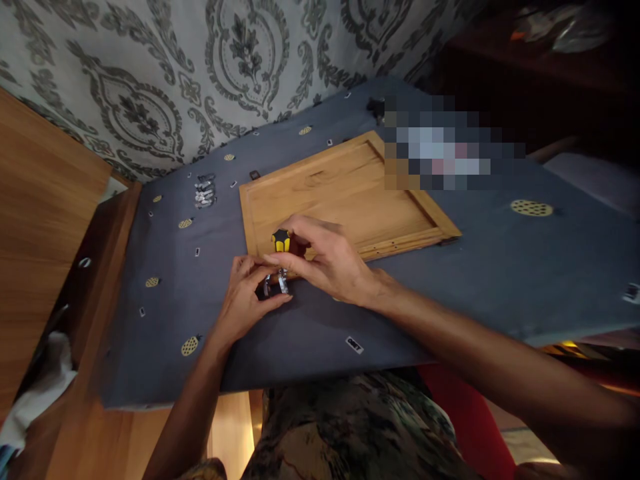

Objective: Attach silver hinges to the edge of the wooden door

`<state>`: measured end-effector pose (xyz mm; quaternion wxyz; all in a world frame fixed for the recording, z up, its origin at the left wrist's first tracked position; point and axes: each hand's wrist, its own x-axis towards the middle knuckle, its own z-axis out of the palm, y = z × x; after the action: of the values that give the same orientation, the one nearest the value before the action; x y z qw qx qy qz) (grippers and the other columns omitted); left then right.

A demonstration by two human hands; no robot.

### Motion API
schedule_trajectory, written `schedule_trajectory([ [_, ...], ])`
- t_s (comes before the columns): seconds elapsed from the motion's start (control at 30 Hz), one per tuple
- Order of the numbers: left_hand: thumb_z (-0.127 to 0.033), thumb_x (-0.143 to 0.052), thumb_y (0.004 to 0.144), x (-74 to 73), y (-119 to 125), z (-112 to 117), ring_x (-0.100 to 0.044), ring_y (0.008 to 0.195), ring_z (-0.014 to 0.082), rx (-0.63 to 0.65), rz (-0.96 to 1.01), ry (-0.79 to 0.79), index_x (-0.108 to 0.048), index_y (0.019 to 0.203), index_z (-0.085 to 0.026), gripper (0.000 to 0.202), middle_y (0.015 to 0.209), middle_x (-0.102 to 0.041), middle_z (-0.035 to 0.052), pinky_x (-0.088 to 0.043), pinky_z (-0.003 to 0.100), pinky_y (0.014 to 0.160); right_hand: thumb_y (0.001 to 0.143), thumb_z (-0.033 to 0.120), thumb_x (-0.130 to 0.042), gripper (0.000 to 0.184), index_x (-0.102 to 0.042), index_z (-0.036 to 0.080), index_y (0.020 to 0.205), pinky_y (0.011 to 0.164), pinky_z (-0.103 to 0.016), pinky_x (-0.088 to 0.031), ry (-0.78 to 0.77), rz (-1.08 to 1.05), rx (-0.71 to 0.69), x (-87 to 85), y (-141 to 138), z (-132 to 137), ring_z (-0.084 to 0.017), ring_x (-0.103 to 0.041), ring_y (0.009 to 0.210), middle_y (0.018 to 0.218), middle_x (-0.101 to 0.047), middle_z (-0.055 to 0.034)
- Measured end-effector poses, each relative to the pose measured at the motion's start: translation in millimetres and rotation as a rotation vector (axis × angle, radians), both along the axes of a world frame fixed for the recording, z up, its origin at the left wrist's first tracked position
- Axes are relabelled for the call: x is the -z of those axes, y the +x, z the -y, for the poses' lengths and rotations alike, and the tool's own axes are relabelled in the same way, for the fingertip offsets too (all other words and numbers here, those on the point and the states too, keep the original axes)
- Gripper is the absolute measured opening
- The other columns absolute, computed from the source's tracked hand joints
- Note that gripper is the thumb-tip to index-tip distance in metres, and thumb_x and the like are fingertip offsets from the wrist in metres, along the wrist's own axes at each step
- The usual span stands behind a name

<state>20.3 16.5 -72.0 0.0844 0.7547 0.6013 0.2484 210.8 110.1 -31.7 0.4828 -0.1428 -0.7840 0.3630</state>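
Observation:
My right hand [325, 257] is closed around a short screwdriver with a black and yellow handle [281, 240], held upright at the near left corner of a wooden cabinet door panel [350, 193]. My left hand [247, 293] pinches a small metal hinge [280, 283] against that same corner, right below the screwdriver. The panel lies flat on a dark blue cloth [450, 280] with pineapple prints.
Several metal hinges or fittings [204, 190] lie on the cloth to the far left of the panel. A wooden cabinet side [45, 220] stands at the left. Patterned wallpaper [200, 67] is behind. A blurred patch covers the panel's far right corner.

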Motion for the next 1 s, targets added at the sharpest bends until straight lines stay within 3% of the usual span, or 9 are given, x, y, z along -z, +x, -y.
schedule_trajectory([
  [0.2,-0.033,-0.087,0.077,-0.8,1.0,0.1,-0.055,0.109,0.028,-0.007,-0.005,-0.008,-0.07,0.115,-0.027,0.042,0.112,-0.065,0.0039,-0.048,0.047,0.096,0.098,0.044,-0.059,0.028,-0.053,0.02,0.084,0.061,-0.025,-0.041,-0.114,0.002,-0.048,-0.4,-0.2,-0.2,-0.01,-0.049,0.065,0.074,-0.051,0.0038],
  [0.4,-0.036,-0.086,0.078,-0.7,-0.1,0.0,-0.054,0.108,0.0275,-0.007,-0.043,-0.016,-0.07,0.11,-0.024,0.037,0.113,-0.063,0.0045,-0.047,0.049,0.097,0.096,0.034,-0.061,0.018,-0.062,0.018,0.104,0.061,-0.023,-0.045,-0.197,0.001,-0.185,-3.2,1.7,-3.7,-0.01,-0.055,0.072,0.085,-0.06,0.0006],
  [0.67,-0.034,-0.088,0.076,1.5,-0.2,-1.3,-0.053,0.115,0.0305,0.001,-0.008,0.013,-0.072,0.107,-0.025,0.036,0.118,-0.064,0.0059,-0.047,0.052,0.102,0.091,0.031,-0.066,0.019,-0.051,0.021,0.088,0.052,-0.022,-0.036,-0.376,-0.052,-0.323,-5.5,-21.6,-5.9,-0.007,-0.047,0.056,0.067,-0.049,0.0085],
  [0.8,-0.035,-0.087,0.076,1.4,-0.8,-2.2,-0.053,0.116,0.0312,0.006,-0.024,0.009,-0.071,0.105,-0.025,0.035,0.125,-0.064,0.0065,-0.046,0.053,0.104,0.087,0.028,-0.068,0.025,-0.044,0.023,0.084,0.054,-0.022,-0.036,-0.385,-0.042,-0.306,-9.1,-32.9,-7.7,-0.006,-0.043,0.057,0.07,-0.044,0.0093],
  [1.0,-0.038,-0.086,0.077,1.5,-1.1,-1.7,-0.054,0.114,0.031,0.005,-0.028,0.014,-0.07,0.107,-0.026,0.036,0.121,-0.064,0.0065,-0.046,0.054,0.104,0.095,0.031,-0.057,0.017,-0.056,0.019,0.107,0.054,-0.022,-0.038,-0.325,0.045,-0.397,-13.2,-26.0,-12.6,-0.007,-0.048,0.057,0.073,-0.052,0.0073],
])
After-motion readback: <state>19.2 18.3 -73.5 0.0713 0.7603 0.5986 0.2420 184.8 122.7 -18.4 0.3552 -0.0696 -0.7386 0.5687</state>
